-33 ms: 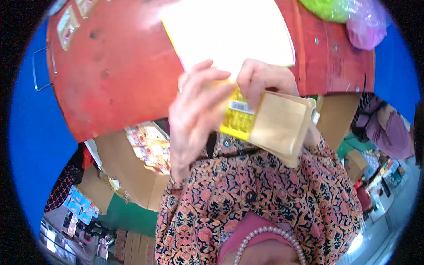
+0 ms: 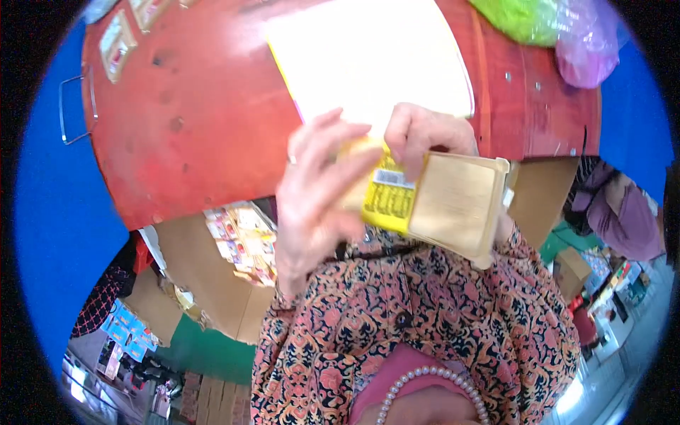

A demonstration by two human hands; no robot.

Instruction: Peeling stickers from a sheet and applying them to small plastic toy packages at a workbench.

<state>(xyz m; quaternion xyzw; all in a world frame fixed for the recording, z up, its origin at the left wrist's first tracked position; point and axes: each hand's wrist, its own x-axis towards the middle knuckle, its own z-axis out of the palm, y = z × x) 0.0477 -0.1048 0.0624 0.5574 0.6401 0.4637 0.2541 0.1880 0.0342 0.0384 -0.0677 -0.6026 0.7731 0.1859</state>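
My right hand (image 2: 433, 133) grips a flat beige tray-like package (image 2: 455, 207) from its far side, fingers bent over the top edge. A yellow card sleeve (image 2: 389, 200) with a barcode label wraps the middle of that package. My left hand (image 2: 312, 195) is at the package's left end, fingers stretched out and slightly blurred, the fingertips touching or just over the sleeve; what lies under them is partly hidden. Beyond both hands, a large bright white sheet (image 2: 368, 60) with a yellow left edge lies on the red table (image 2: 191, 120).
Small packaged pieces (image 2: 117, 46) lie at the table's far left. Green and purple plastic bags (image 2: 586, 53) sit at the far right. An open cardboard box (image 2: 188, 244) holding several printed packs (image 2: 242, 241) stands below the near edge. A metal handle (image 2: 64, 110) sticks out at the left.
Both hands and the package appear slightly lower and farther right in the view. The table and sheet shift similarly. The package remains in my right hand.
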